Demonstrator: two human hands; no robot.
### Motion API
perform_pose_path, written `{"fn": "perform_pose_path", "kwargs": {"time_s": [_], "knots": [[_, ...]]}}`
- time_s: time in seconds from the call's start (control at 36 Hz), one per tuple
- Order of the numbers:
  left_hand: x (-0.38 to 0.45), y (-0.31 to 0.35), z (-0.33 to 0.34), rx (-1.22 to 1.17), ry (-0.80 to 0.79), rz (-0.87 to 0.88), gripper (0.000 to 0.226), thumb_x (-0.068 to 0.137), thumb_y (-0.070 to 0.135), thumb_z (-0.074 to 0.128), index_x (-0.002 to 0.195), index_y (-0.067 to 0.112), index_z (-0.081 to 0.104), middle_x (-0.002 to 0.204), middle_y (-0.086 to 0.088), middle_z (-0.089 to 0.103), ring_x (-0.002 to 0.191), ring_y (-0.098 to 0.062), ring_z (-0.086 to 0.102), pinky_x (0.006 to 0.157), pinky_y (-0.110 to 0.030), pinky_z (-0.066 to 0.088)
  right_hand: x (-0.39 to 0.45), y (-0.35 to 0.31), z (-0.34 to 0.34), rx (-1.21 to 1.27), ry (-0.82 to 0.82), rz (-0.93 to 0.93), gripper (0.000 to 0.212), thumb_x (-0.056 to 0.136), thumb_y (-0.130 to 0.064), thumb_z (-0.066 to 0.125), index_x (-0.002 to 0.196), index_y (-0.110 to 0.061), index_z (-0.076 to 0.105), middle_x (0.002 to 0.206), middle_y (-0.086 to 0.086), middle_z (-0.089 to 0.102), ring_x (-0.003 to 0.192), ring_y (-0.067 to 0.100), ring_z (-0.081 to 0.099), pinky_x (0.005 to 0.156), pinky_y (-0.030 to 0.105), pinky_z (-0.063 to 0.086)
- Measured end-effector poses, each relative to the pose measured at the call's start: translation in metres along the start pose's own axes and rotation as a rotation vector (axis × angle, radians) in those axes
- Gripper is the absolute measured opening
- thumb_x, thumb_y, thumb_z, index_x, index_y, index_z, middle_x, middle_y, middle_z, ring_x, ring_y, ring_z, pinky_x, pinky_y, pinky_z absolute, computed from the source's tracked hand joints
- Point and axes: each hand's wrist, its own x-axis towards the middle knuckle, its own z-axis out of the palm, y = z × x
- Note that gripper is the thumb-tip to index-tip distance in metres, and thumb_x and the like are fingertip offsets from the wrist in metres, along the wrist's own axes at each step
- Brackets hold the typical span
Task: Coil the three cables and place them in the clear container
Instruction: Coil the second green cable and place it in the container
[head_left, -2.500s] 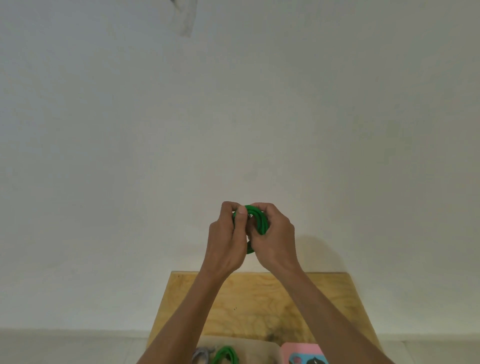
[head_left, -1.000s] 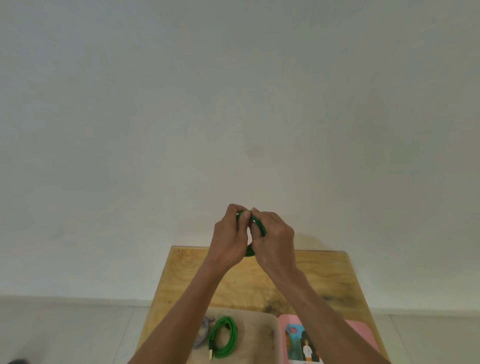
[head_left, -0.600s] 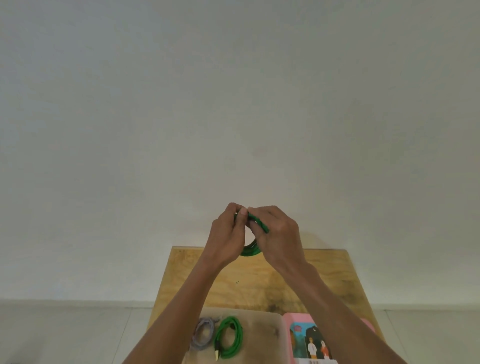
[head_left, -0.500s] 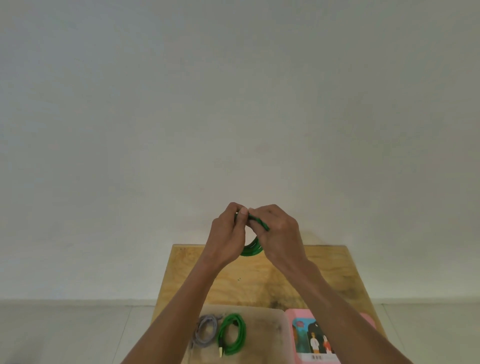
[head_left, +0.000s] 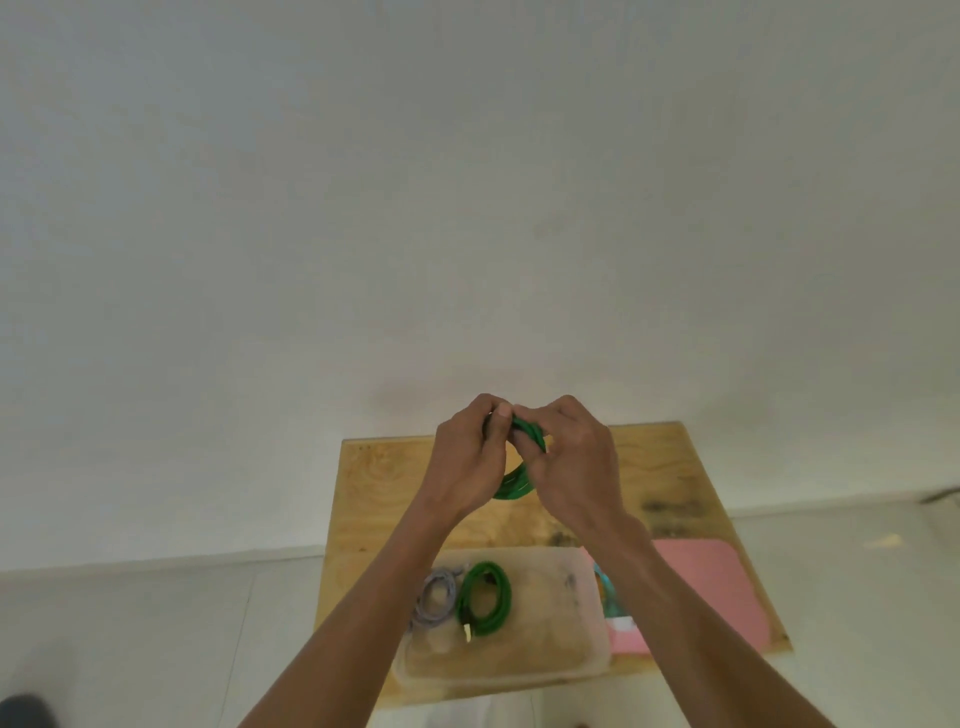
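Two coiled cables (head_left: 470, 597), apparently, inside container (head_left: 587, 667)

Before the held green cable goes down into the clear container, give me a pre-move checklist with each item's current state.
1. Third green cable coil gripped by both hands, left hand and right hand: ok.
2. Loose end tucked in: cannot tell, fingers hide it.
3. Clear plastic container open, on wooden table: ok.
4. Grey coiled cable and green coiled cable already inside: ok.
5. Free room in the container's right half: ok.
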Motion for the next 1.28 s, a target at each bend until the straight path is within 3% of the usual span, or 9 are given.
{"fn": "perform_pose_path", "kwargs": {"time_s": [0.14,0.31,0.42,0.58,0.67,0.78,0.94,1.08,1.28], "knots": [[-0.013,0.000,0.011,-0.001,-0.016,-0.015,0.029,0.106,0.030,0.042,0.101,0.018,0.068,0.073,0.015,0.063,0.061,0.001,0.058,0.059,-0.017,0.042,-0.014,0.009,-0.006,0.024,-0.023,0.034,0.022,0.084,-0.020,0.078,0.106,-0.020,0.078,0.075,-0.003,0.055,0.064,0.013,0.053,0.054,0.033,0.048],[-0.029,0.008,0.021,-0.007,-0.043,-0.072,0.033,0.106,0.032,0.042,0.108,0.019,0.072,0.076,0.010,0.067,0.066,-0.008,0.064,0.067,-0.028,0.053,-0.033,0.023,-0.014,0.039,-0.032,0.046,0.015,0.083,-0.015,0.078,0.098,-0.014,0.079,0.075,-0.007,0.051,0.062,0.011,0.049,0.056,0.018,0.036],[-0.042,0.011,0.030,-0.010,-0.052,-0.152,0.037,0.106,0.036,0.042,0.108,0.015,0.072,0.081,-0.002,0.073,0.064,-0.013,0.069,0.060,-0.017,0.051,-0.044,0.037,-0.021,0.063,-0.054,0.040,0.022,0.082,-0.014,0.079,0.104,-0.010,0.078,0.077,-0.004,0.055,0.064,0.015,0.053,0.059,0.030,0.047],[-0.063,0.000,0.039,0.070,0.029,-0.241,0.038,0.105,0.040,0.042,0.102,0.017,0.072,0.080,-0.002,0.076,0.074,-0.013,0.071,0.078,-0.036,0.055,-0.063,0.062,-0.022,0.082,-0.088,0.088,0.026,0.081,-0.021,0.080,0.105,-0.012,0.077,0.082,0.000,0.062,0.071,0.021,0.060,0.062,0.037,0.053],[-0.079,-0.016,0.040,0.162,0.140,-0.236,0.037,0.105,0.038,0.044,0.123,0.016,0.068,0.103,-0.004,0.075,0.092,-0.011,0.068,0.087,-0.036,0.054,-0.073,0.074,-0.019,0.018,-0.130,0.111,0.027,0.083,-0.025,0.078,0.107,-0.015,0.077,0.083,-0.008,0.057,0.078,0.021,0.062,0.065,0.029,0.046],[-0.103,-0.054,0.042,0.346,0.141,-0.260,0.045,0.104,0.036,0.044,0.139,0.010,0.055,0.135,-0.014,0.060,0.124,-0.026,0.056,0.102,-0.041,0.046,-0.092,0.092,-0.010,-0.077,-0.188,0.165,0.026,0.083,-0.027,0.077,0.107,-0.017,0.076,0.088,-0.002,0.065,0.092,0.025,0.062,0.073,0.033,0.048],[-0.133,-0.107,0.054,0.662,-0.111,-0.348,0.062,0.104,0.046,0.033,0.158,0.018,0.019,0.167,-0.008,0.012,0.153,-0.028,0.013,0.120,-0.049,0.023,-0.120,0.121,0.015,-0.294,-0.312,0.192,0.022,0.079,-0.031,0.078,0.099,-0.023,0.078,0.092,-0.001,0.072,0.098,0.028,0.062,0.083,0.039,0.037],[-0.148,-0.144,0.059,0.801,-0.262,-0.351,0.072,0.099,0.062,0.011,0.159,0.025,-0.004,0.166,0.006,-0.017,0.152,-0.017,-0.021,0.124,-0.052,-0.003,-0.130,0.130,0.032,-0.374,-0.370,0.154,0.017,0.080,-0.030,0.075,0.097,-0.026,0.077,0.098,-0.004,0.073,0.102,0.025,0.062,0.081,0.037,0.025],[-0.167,-0.171,0.065,0.861,-0.285,-0.297,0.076,0.099,0.064,0.011,0.158,0.021,-0.008,0.166,0.003,-0.018,0.152,-0.017,-0.020,0.124,-0.055,0.002,-0.149,0.146,0.057,-0.538,-0.370,0.086,0.016,0.078,-0.035,0.063,0.083,-0.028,0.078,0.073,-0.008,0.070,0.084,0.023,0.058,0.074,0.037,0.025]]}}
